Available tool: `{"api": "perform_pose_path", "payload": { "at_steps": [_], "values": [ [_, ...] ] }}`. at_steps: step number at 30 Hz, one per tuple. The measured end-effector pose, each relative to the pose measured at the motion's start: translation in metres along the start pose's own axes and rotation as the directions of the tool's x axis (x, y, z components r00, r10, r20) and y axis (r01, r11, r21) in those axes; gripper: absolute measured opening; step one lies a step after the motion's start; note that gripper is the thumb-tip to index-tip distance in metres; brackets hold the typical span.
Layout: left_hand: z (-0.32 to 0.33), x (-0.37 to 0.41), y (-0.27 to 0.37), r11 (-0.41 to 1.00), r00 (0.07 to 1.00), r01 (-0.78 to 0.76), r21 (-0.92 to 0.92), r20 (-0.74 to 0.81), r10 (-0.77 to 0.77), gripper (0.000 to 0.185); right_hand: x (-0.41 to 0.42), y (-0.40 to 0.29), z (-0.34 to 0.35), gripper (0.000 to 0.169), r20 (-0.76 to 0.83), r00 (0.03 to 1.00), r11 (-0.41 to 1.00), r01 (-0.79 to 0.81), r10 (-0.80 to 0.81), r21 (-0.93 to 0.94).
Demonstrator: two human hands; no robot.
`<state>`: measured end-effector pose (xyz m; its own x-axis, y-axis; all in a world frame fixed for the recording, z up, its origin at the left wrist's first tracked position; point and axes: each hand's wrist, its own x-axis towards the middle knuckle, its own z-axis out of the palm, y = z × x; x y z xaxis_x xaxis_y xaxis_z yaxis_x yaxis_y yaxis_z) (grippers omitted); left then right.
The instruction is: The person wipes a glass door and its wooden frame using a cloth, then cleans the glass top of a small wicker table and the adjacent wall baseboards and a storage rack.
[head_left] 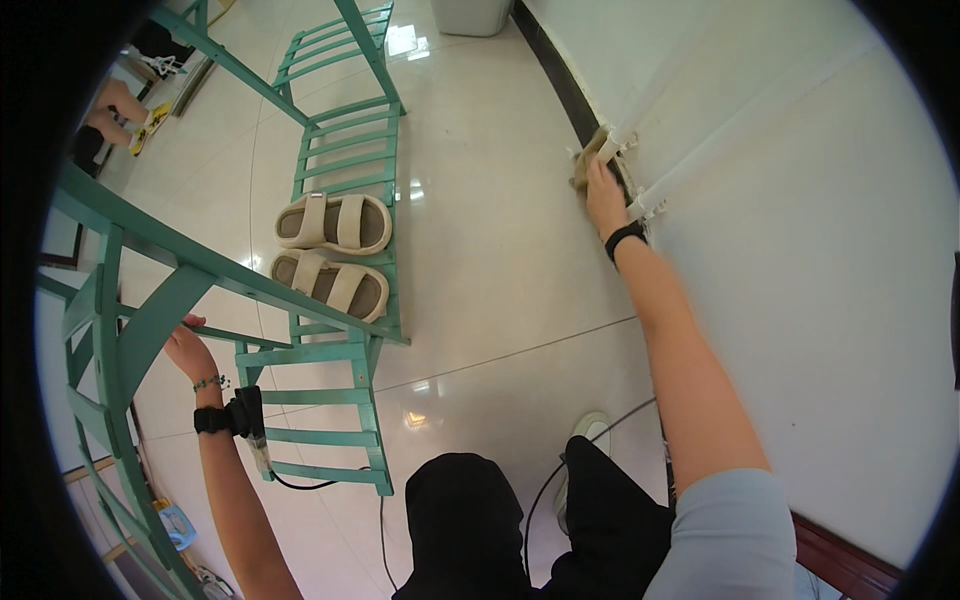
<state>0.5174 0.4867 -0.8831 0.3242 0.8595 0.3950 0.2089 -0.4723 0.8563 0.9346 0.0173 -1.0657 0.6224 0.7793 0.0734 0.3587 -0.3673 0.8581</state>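
My right hand (604,196) reaches down to the foot of the wall and holds a brownish cloth (589,161). The cloth is bunched against a white pipe (609,150), just above the dark baseboard (559,71). A second white pipe (639,204) runs beside my right wrist. On the other side, my left hand (189,351) grips a green wooden slatted rack (240,281), its fingers partly hidden by a curved brace. A pair of beige two-strap sandals (334,223) lies on a rack shelf.
A grey-white bin (471,16) stands at the far end by the wall. Black cable (544,491) crosses near my shoe (592,427). At upper left, another person's legs in yellow shoes (154,120) show. A blue plastic item (177,525) lies at lower left.
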Motion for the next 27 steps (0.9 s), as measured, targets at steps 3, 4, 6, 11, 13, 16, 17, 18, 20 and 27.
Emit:
{"api": "perform_pose_path", "payload": {
  "at_steps": [3,4,6,11,13,16,17,18,20,27],
  "values": [
    [0.0,0.001,0.0,1.0,1.0,-0.02,0.011,0.0,0.02,0.032,-0.015,-0.02,-0.005,0.034,0.232,0.97,0.986,0.031,-0.069,0.162],
    [-0.005,0.001,-0.003,1.0,1.0,-0.02,0.023,-0.002,0.02,0.032,-0.018,-0.019,-0.022,0.034,0.349,0.927,0.979,0.072,-0.137,0.191],
    [-0.013,-0.001,-0.004,0.999,1.0,-0.006,0.036,-0.027,0.007,0.036,-0.017,-0.012,-0.05,0.034,0.413,0.886,0.977,0.205,-0.212,0.062],
    [-0.004,-0.002,0.009,1.0,1.0,-0.006,0.029,-0.027,0.007,0.04,-0.027,-0.007,-0.093,0.028,0.501,0.816,0.895,0.416,-0.289,-0.161],
    [-0.004,-0.001,0.006,1.0,1.0,-0.018,0.009,-0.019,0.018,0.041,-0.032,-0.009,-0.101,0.024,0.45,0.853,0.898,0.388,-0.264,-0.209],
    [0.001,-0.002,0.009,0.997,0.998,-0.058,0.048,0.018,0.058,0.041,-0.045,-0.012,-0.094,0.022,0.665,0.674,0.937,0.328,-0.322,0.122],
    [0.0,-0.001,0.008,0.996,0.997,-0.075,0.053,0.01,0.075,0.042,-0.052,0.008,-0.109,0.02,0.624,0.711,0.94,0.315,-0.323,0.128],
    [0.0,0.0,0.008,0.994,0.996,-0.092,0.056,0.003,0.092,0.042,-0.058,0.005,-0.088,0.022,0.558,0.742,0.913,0.399,-0.373,0.081],
    [0.001,0.0,0.009,0.992,0.994,-0.109,0.056,-0.023,0.11,0.043,-0.078,0.021,-0.083,0.026,0.267,0.874,0.908,0.419,-0.405,0.006],
    [0.004,-0.003,0.008,0.993,0.994,-0.098,0.065,-0.033,0.1,0.042,-0.095,0.067,-0.082,0.031,0.007,0.947,0.931,0.317,-0.321,-0.182]
  ]
}}
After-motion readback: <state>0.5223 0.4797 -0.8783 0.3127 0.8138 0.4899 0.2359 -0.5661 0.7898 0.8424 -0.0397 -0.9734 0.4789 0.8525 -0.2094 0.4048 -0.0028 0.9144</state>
